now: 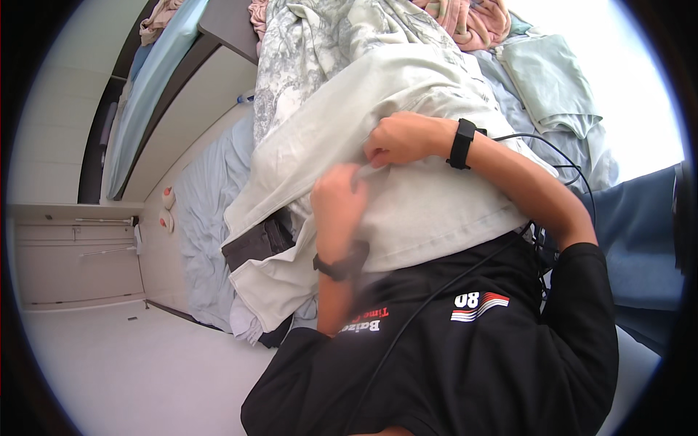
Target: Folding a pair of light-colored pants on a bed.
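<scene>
A pale cream garment (pixel 436 225) with stitched edges lies spread before me across the bed; I cannot tell its exact kind. My right hand (pixel 403 138) is closed, with its fingertips pinching a bit of this cloth near the middle. Close beside it on the left, my left hand (pixel 339 192) is curled with its fingers on the same raised fold, somewhat smeared by motion. Black bands circle both wrists. Under the garment's left side, a dark folded cloth (pixel 258 243) shows through a gap.
A grey-patterned white blanket (pixel 313 65) covers the bed's far part over a light blue sheet (pixel 207 218). Folded pale green cloth (pixel 549 83) lies far right, pink cloth (pixel 476 22) at the back. A black cable (pixel 574 156) loops by my right arm. Slippers (pixel 167 211) are at left.
</scene>
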Available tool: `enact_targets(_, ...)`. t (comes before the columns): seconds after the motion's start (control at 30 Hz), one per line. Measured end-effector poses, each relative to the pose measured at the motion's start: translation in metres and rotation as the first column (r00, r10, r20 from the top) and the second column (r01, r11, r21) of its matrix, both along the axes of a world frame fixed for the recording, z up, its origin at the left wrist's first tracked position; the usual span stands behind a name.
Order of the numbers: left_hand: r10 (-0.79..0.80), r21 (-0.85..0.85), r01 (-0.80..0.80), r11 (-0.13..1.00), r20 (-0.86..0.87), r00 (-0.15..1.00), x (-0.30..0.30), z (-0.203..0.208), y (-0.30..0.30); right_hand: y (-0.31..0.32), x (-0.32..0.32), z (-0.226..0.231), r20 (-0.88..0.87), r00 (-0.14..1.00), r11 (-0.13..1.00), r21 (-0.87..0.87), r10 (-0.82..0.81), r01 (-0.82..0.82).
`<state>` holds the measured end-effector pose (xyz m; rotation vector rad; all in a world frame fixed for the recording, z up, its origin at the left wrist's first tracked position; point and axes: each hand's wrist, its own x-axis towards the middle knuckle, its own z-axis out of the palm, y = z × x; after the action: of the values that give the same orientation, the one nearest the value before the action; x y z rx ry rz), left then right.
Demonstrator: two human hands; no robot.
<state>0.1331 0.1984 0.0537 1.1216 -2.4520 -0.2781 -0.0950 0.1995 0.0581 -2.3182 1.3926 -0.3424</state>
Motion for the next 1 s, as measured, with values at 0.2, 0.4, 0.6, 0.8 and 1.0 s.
enact_targets(0.2, 0.057, 0.004, -0.057, 0.998, -0.05, 0.997, 0.01, -0.011, -0.002, 0.009, -0.001, 0.001, 0.1, 0.994, 0.976, -0.215, 0.049, -0.027)
enact_targets(0.4, 0.09, 0.067, -0.088, 0.994, -0.031, 0.995, 0.02, -0.018, -0.005, 0.007, 0.005, -0.003, 0.097, 0.994, 0.93, -0.359, -0.046, 0.078)
enact_targets(0.6, 0.121, 0.023, -0.118, 0.993, -0.131, 0.984, 0.023, -0.016, -0.002, 0.007, 0.013, 0.004, 0.097, 0.984, 0.85, -0.495, -0.152, 0.18)
enact_targets(0.8, 0.179, 0.03, -0.177, 0.984, -0.211, 0.961, 0.035, -0.025, -0.011, 0.002, 0.012, -0.004, 0.051, 0.997, 0.848, -0.525, -0.06, 0.078)
enact_targets(1.0, 0.149, 0.033, -0.145, 0.989, -0.157, 0.976, 0.036, -0.028, -0.012, 0.002, 0.014, -0.009, 0.064, 0.996, 0.836, -0.542, -0.062, 0.087)
